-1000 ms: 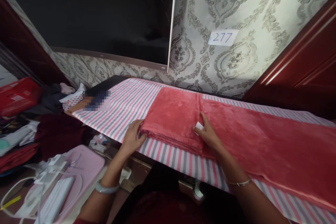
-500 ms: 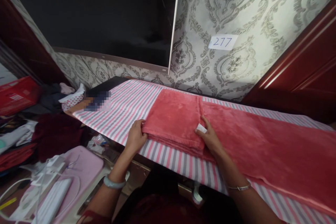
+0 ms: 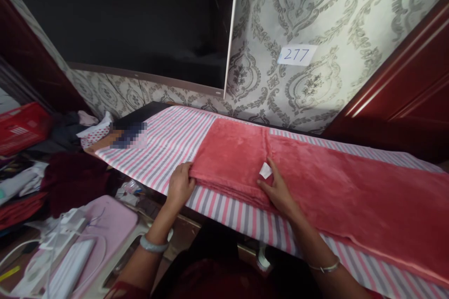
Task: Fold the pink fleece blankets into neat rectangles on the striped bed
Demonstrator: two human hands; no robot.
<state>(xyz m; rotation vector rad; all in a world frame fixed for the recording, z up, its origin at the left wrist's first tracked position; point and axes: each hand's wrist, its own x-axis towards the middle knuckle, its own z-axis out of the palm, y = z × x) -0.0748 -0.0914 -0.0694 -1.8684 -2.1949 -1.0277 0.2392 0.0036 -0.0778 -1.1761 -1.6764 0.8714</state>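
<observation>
A coral-red plush blanket [image 3: 351, 187] lies lengthwise on a striped cloth [image 3: 157, 149]. Its left end is folded over into a thick, layered rectangle [image 3: 228, 149]. My left hand [image 3: 180, 184] grips the front left corner of that folded part, thumb and fingers closed at its edge. On the folded part's right side rests my right hand [image 3: 280, 194], thumb and fingers apart, touching the plush. Between that thumb and the fingers shows a small white label [image 3: 265, 170].
A large dark television [image 3: 140, 18] hangs behind the striped surface, beside a paper marked 277 [image 3: 297, 55] on patterned wallpaper. At the left lie a red bag [image 3: 24, 128], heaped clothes [image 3: 70, 182] and a pink board [image 3: 112, 217] bearing power strips and cables.
My right hand has shifted slightly and its thumb has come off the white label, which shows more fully. The folded part's right edge sits flatter. My left hand stays at the corner.
</observation>
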